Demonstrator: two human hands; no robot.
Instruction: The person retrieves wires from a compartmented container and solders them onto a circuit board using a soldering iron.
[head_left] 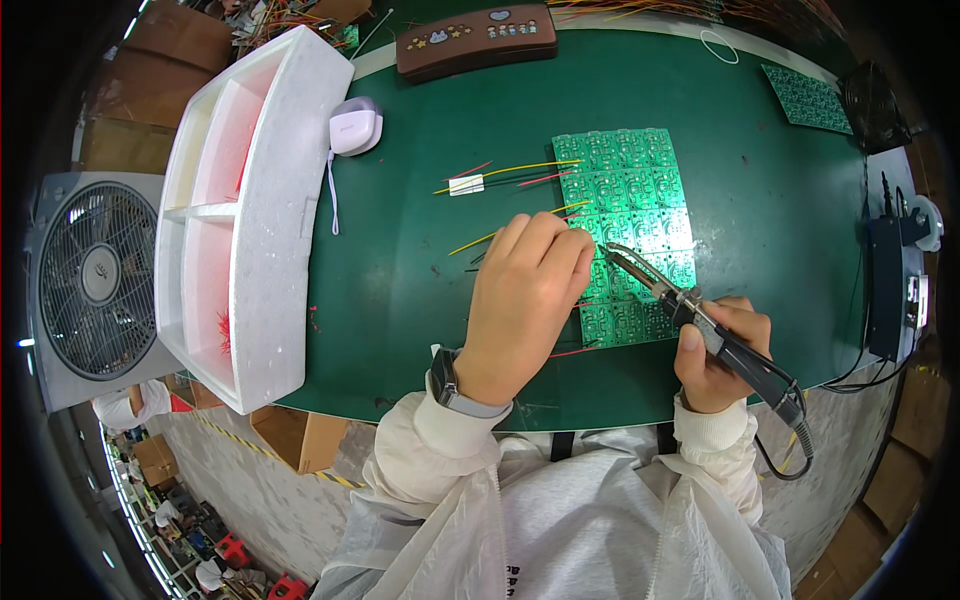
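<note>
A green panel of small circuit boards (625,185) lies on the table, with thin red, yellow and black wires along its left edge. My left hand (530,300) is closed over that edge, fingertips pinched near the board. What they pinch is hidden behind the knuckles. A yellow wire (470,243) sticks out to the left from behind this hand. My right hand (722,355) grips a soldering iron (735,352) with a metal guide along its shaft. Its tip meets the panel right beside my left fingertips.
A white foam box (270,220) with compartments and red wires stands at the left, a fan (98,270) beyond it. On the green table are a lilac case (356,126), a brown pencil case (476,42), a white label (466,185) and another circuit panel (808,98). A dark box-shaped unit (886,285) with cables sits right.
</note>
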